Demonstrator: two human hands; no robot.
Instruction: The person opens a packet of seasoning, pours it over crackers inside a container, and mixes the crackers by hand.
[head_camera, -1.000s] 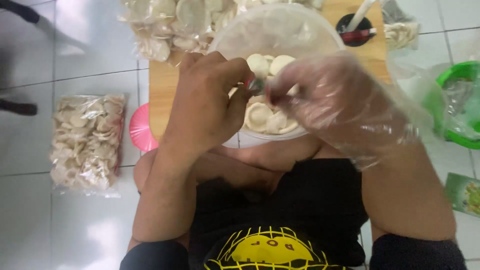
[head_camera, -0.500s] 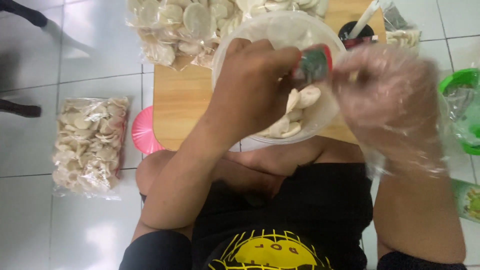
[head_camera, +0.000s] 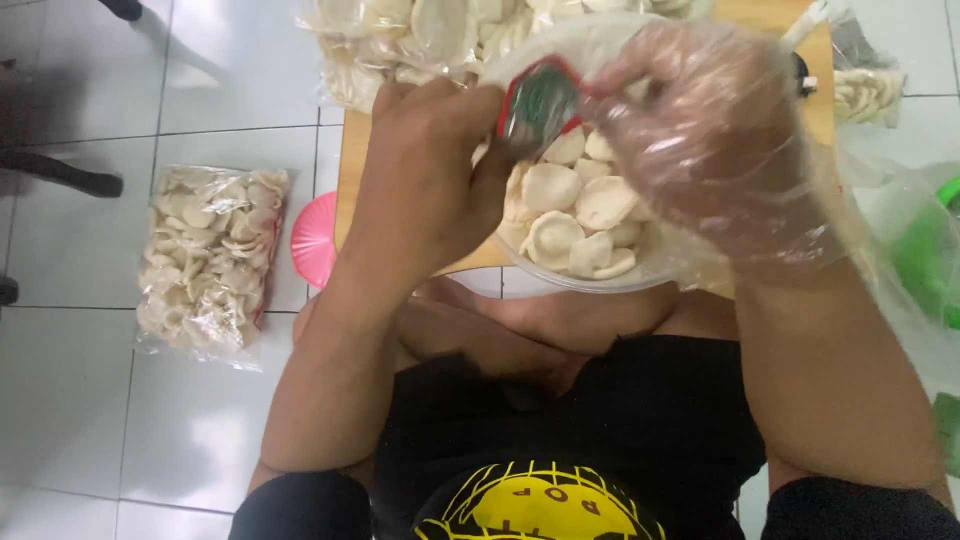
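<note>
A clear round plastic container (head_camera: 560, 272) holds several pale round crackers (head_camera: 552, 189) and sits on a low wooden table (head_camera: 352, 170) in front of me. My left hand (head_camera: 425, 175), bare, grips the container's near left rim. My right hand (head_camera: 715, 135) wears a loose clear plastic glove and pinches a small red and green packet (head_camera: 540, 100) just above the crackers. The fingertips of both hands meet at that packet.
A sealed clear bag of crackers (head_camera: 210, 255) lies on the white tiled floor at left. Another bag of crackers (head_camera: 410, 35) rests at the table's far edge. A pink stool (head_camera: 312, 240) peeks from under the table. A green basin (head_camera: 935, 260) stands at right.
The small red and green packet has appeared between my hands and been lifted above the crackers. My left hand shifted from inside the container to its rim.
</note>
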